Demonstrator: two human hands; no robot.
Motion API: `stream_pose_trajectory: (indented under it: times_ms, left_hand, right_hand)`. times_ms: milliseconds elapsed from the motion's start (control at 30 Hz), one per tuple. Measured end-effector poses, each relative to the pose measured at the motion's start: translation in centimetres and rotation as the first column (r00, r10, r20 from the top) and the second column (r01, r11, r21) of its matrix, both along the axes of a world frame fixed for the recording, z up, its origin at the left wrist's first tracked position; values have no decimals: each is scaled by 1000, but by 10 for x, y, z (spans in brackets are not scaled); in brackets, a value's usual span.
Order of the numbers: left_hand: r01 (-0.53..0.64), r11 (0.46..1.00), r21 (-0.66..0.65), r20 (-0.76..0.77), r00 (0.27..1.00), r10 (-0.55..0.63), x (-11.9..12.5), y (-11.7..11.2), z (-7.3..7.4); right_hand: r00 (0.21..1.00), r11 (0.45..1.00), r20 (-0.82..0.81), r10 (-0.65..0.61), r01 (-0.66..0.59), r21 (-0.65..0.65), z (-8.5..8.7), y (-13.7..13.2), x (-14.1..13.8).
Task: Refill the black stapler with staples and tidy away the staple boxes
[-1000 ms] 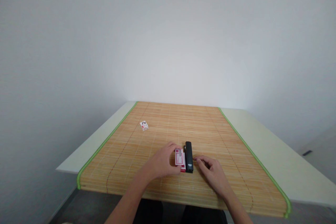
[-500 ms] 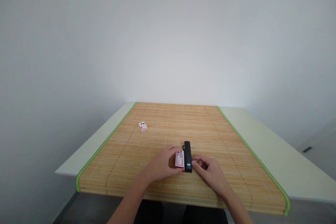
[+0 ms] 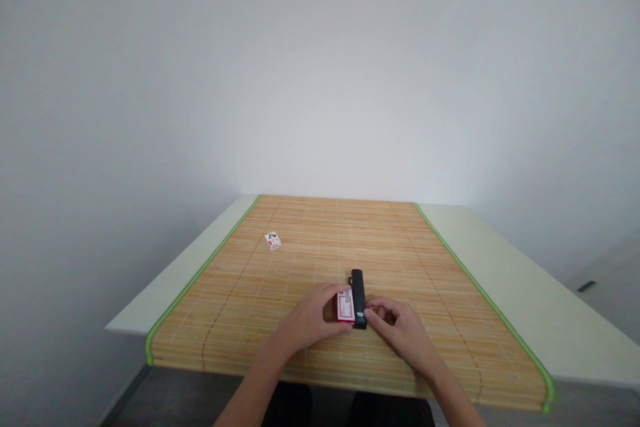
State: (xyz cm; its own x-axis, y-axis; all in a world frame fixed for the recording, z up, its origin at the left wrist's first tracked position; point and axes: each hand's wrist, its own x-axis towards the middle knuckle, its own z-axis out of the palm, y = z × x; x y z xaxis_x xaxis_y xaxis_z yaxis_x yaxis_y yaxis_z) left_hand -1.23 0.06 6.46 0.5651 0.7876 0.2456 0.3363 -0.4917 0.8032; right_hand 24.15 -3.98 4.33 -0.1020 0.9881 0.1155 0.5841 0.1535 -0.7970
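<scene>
A small red and white box (image 3: pixel 345 307) lies on the bamboo mat (image 3: pixel 425 293), right beside a black stapler (image 3: pixel 358 289) that points away from me. My left hand (image 3: pixel 309 320) grips the box from its left side, thumb and fingers wrapped round it. My right hand (image 3: pixel 400 328) rests at the stapler's near end, its fingertips pinched against that end. Box and stapler touch along their long sides.
A second small white box (image 3: pixel 273 241) with red and black print sits on the mat at the far left. The mat has green edges and covers most of a pale table (image 3: pixel 530 293). A plain white wall stands behind the table.
My right hand has slid left from beside the stapler onto its near end. My left hand has closed further round the red box, which shifted slightly toward me.
</scene>
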Motion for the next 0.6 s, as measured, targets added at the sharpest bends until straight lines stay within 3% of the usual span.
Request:
stream_pose_trajectory:
  times_ms: [200,600]
  left_hand:
    - [-48,999,-10,35,998,48,2,-2,-10]
    - [-24,1000,-14,56,998,25,1,-4,-8]
  right_hand:
    - [1000,1000,-10,3,-3,5,0,1,1]
    - [1000,1000,-11,9,-9,7,0,0,0]
